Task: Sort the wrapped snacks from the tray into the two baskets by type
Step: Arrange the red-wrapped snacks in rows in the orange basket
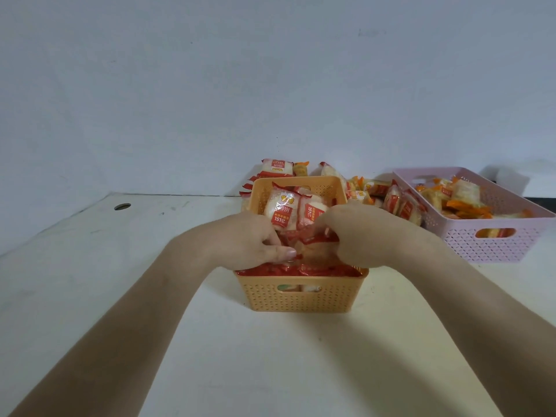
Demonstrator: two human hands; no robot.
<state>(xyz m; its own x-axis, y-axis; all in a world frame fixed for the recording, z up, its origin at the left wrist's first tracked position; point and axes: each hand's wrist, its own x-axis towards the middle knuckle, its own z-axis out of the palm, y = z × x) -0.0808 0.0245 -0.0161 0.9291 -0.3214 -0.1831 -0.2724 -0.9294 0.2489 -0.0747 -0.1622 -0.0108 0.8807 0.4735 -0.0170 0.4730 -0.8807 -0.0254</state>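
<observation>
red-wrapped snacks [284, 212] fill the orange basket [301, 299] at the middle of the white counter [270, 356]. the left hand [249, 239] and right hand [355, 236] reach in, fingers curled round red-wrapped snacks on top. just behind lies a pile of mixed snacks [376, 191]. at the right, a pink basket [487, 245] holds orange-wrapped snacks [463, 203].

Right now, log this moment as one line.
phase: sorting | left hand grips red-wrapped snacks in orange basket | right hand grips them too | pink basket holds orange-wrapped snacks | unsorted pile behind orange basket
</observation>
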